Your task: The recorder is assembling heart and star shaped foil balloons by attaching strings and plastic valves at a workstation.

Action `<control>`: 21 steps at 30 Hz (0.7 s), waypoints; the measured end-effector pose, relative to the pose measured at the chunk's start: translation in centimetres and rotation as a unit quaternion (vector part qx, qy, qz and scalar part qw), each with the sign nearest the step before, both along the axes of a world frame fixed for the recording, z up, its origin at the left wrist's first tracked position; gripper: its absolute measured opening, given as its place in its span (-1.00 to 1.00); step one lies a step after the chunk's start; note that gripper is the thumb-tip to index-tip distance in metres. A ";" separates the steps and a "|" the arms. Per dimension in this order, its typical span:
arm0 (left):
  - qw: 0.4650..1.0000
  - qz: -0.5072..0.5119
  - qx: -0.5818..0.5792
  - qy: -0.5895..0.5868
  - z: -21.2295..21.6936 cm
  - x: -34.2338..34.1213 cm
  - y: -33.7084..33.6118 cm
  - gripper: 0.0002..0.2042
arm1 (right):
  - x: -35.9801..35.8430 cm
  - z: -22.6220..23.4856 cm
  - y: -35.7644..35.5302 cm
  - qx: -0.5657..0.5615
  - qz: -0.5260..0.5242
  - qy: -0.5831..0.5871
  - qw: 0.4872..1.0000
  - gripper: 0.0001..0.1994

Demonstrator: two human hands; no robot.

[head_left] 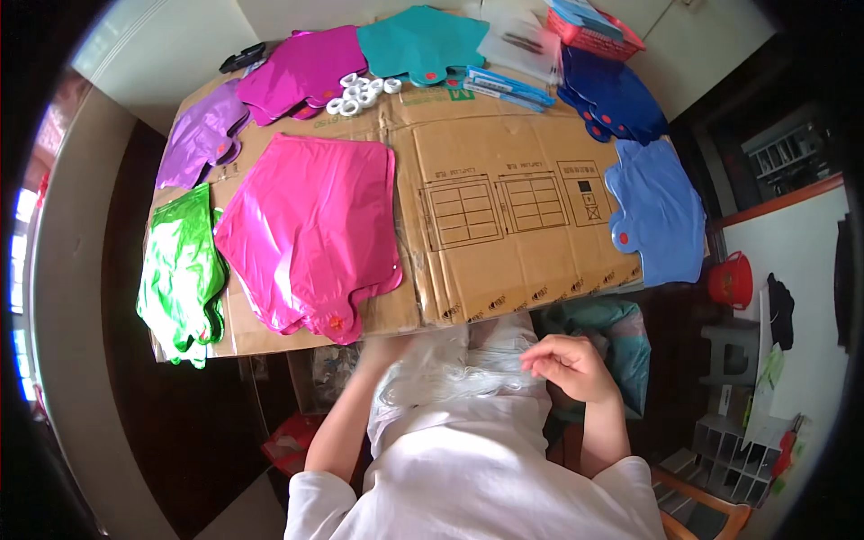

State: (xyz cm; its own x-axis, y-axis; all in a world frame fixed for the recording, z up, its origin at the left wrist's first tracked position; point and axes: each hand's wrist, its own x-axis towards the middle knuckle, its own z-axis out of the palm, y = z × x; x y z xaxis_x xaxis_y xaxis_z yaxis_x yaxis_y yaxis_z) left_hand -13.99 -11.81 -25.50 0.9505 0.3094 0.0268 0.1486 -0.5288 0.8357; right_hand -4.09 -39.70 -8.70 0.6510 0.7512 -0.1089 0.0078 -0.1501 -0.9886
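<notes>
My right hand (569,364) hovers over my lap just below the table edge, fingers curled and pinching thin white strings (450,378) that lie in a bundle across my white shirt. My left hand (382,351) is blurred, partly under the cardboard edge, touching the same white bundle. Above it a stack of flat pink foil balloons (310,225) lies on the cardboard sheet (504,198) that covers the table.
Green foil balloons (180,270) hang over the left edge. Purple (193,135), magenta (301,72), teal (418,40), dark blue (612,94) and light blue (657,211) stacks ring the cardboard. White rings (360,93) lie at the back. A red basket (594,31) sits far right.
</notes>
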 end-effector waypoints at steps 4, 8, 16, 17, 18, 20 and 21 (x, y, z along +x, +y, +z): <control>0.874 0.314 -0.370 0.020 2.6 -6.0 5.3 -0.63 | 0.3 -5.6 0.1 -0.095 -0.041 0.028 0.994 -0.87; 0.824 0.435 -0.364 0.024 0.2 -13.5 8.7 -0.56 | 0.5 -11.9 1.8 -0.218 0.020 -0.254 0.942 -0.85; 0.916 0.380 -0.111 0.068 2.1 -13.7 8.8 -0.55 | 0.4 -16.2 4.2 -0.311 0.148 -0.387 0.855 -0.89; 0.936 0.335 -0.106 -0.010 -1.4 -14.3 9.3 -0.58 | 0.6 -16.5 4.3 -0.312 0.151 -0.364 0.865 -0.90; 0.965 0.251 -0.066 -0.033 -2.0 -13.1 8.6 -0.60 | 0.7 -16.8 4.2 -0.316 0.153 -0.337 0.874 -0.90; 0.986 0.135 0.096 0.013 3.7 -8.0 4.4 -0.59 | 1.2 -15.5 3.7 -0.290 0.102 -0.224 0.925 -0.87; 0.994 0.104 0.023 0.016 3.8 -6.5 3.2 -0.61 | 1.4 -14.5 3.8 -0.271 0.080 -0.168 0.945 -0.86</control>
